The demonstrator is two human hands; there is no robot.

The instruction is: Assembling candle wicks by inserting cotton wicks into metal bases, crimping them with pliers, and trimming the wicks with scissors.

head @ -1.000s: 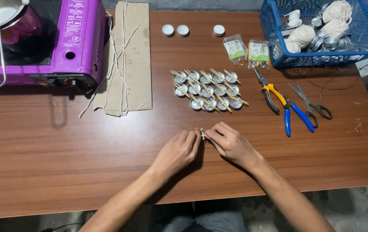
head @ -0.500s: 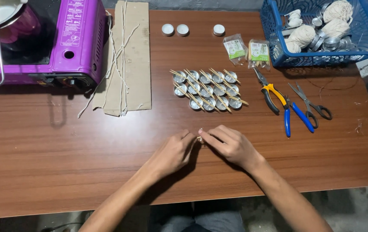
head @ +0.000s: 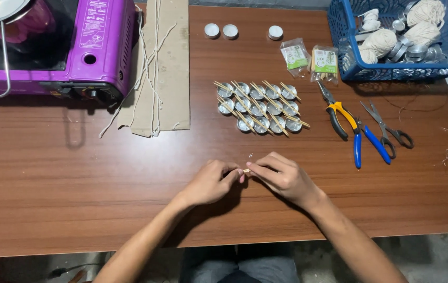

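Both hands low on table, fingertips meeting at centre. Left hand and right hand each pinched shut on one small tan stick piece, held between them just above the wood; too small to tell more, maybe a wick or splint bit. Step in hand, by the look: fiddling or fitting a small piece at the fingertips, mid-manipulation, not yet set down.

Just beyond the hands: cluster of small metal cups in rows, thin sticks laid across them. Pliers with yellow and blue grips and scissors to the right, well apart from hands. Blue basket far right with balls of twine and more cups. Two small packets beside it. Three tealights at far edge. Cardboard with string strands left of centre, purple stove at far left.

Next move likely calls for fine pinch control; piece tiny, easy to drop.
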